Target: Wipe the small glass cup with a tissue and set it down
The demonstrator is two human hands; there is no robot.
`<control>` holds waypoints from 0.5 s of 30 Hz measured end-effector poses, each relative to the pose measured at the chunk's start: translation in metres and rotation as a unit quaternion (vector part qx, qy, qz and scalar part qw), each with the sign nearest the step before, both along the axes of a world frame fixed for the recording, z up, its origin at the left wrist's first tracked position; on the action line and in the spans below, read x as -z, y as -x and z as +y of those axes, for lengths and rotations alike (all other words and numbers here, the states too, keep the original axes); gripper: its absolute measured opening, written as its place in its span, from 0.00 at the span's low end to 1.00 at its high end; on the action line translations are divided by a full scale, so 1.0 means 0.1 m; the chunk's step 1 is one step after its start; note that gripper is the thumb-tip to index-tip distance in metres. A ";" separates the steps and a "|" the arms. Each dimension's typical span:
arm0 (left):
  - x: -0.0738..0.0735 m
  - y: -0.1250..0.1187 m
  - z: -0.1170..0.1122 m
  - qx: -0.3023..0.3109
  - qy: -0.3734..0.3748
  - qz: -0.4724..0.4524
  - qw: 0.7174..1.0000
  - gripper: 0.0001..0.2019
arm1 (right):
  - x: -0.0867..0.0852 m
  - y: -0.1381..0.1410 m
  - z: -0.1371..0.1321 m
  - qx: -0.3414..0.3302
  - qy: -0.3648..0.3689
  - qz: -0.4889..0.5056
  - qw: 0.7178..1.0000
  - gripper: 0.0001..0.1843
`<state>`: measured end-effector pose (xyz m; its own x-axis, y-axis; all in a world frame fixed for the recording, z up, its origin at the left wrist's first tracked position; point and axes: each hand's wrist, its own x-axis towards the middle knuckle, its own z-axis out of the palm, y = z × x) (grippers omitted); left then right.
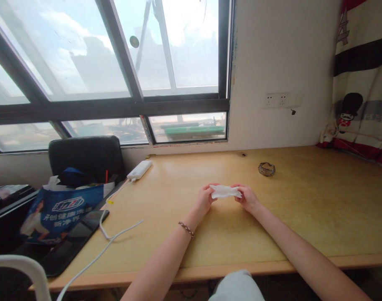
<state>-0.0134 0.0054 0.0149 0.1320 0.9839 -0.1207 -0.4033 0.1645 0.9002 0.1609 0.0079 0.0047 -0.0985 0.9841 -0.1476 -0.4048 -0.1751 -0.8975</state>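
Note:
A folded white tissue (225, 192) is stretched between my two hands, just above the middle of the wooden table. My left hand (206, 198) pinches its left end between thumb and fingers; a braided bracelet (186, 229) circles that wrist. The right end is gripped by my right hand (246, 197) in the same way. Beyond my right hand, a dark metal openwork bangle (266, 169) lies on the tabletop (304, 209), apart from both hands.
A white power bank (140, 170) with a white cable (115, 236) lies at the table's left. A black tablet (75, 242) overlaps the left edge, near a blue bag (64, 209) and a black chair (86, 156). Window and wall stand behind; a curtain (363, 83) hangs right.

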 end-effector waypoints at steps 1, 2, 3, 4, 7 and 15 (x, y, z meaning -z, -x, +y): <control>0.00 0.01 0.00 0.011 -0.002 -0.013 1.000 0.09 | 0.00 0.00 -0.01 0.003 0.004 0.006 1.000 0.06; 0.01 0.01 0.01 0.021 -0.004 -0.024 0.999 0.08 | 0.00 -0.01 -0.01 0.006 0.007 0.010 1.000 0.06; 0.01 0.02 0.01 0.028 -0.006 -0.034 0.999 0.07 | -0.01 -0.01 -0.02 0.008 0.010 0.014 1.000 0.06; 0.01 0.02 0.01 0.032 -0.009 -0.038 0.999 0.06 | -0.02 -0.01 -0.02 0.011 0.014 0.018 1.000 0.06; 0.02 0.00 0.02 0.045 -0.027 -0.036 0.998 0.06 | -0.04 -0.02 -0.02 0.014 0.036 0.027 0.999 0.05; 0.03 -0.03 0.00 0.061 -0.077 0.026 0.995 0.08 | -0.05 -0.02 -0.02 0.030 0.001 0.007 1.000 0.15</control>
